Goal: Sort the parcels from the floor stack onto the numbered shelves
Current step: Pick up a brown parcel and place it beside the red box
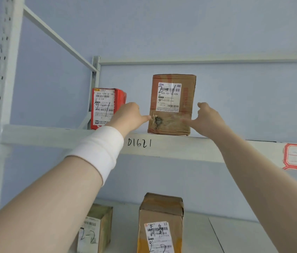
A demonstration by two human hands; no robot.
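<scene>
- Head view: a pale metal shelf (52, 136) marked "D1621" stood against a smooth blue-grey wall (235, 33).
- A scuffed, taped cardboard parcel (173, 106) stood upright on it, near a red box (107, 108).
- The left hand (129, 115) and right hand (207, 119) flanked the parcel, fingers loosely spread, gripping nothing.

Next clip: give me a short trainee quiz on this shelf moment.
1. True or false: the red cardboard box stands left of the tall brown cardboard box.
2. The front edge of the white metal upper shelf reads: A) D1621 B) 2-2 C) 505.
3. Which wrist wears the white band?
Key: 1 true; 2 A; 3 that of the left hand.
</scene>
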